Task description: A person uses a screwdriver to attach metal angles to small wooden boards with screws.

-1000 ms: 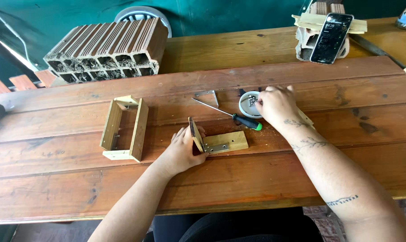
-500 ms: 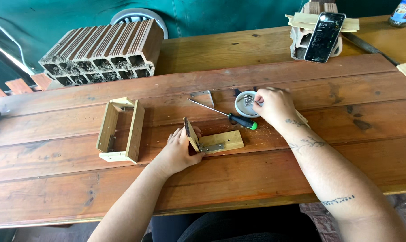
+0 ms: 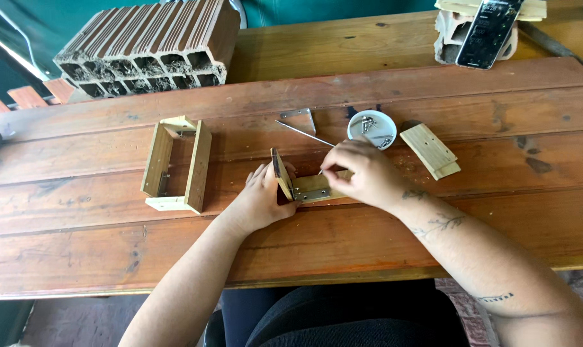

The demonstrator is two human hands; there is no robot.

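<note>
Standing upright, the pale wood piece (image 3: 281,172) is gripped by the left hand (image 3: 260,196); right hand (image 3: 362,175) pinches something unclear.

A dark rectangular phone screen (image 3: 485,31) leans on a pale block (image 3: 447,38) at the table's far right

Both hands meet at the centre of the wooden surface (image 3: 368,257), the left hand (image 3: 260,196) against an upright wooden piece (image 3: 281,172) and the right hand (image 3: 362,175) over a flat wooden block (image 3: 312,187).

Obstacles:
- Behind the right hand: a screwdriver shaft (image 3: 304,133), a metal bracket (image 3: 298,115) and a white dish of screws (image 3: 371,127), all close together.
- To the right: a small wooden block (image 3: 430,151), near the dish.
- To the left: an open wooden frame (image 3: 178,164), well apart.
- Far edge: a hollow clay brick (image 3: 150,48).

Open plank lies along the near edge, and between the frame and the left hand.
</note>
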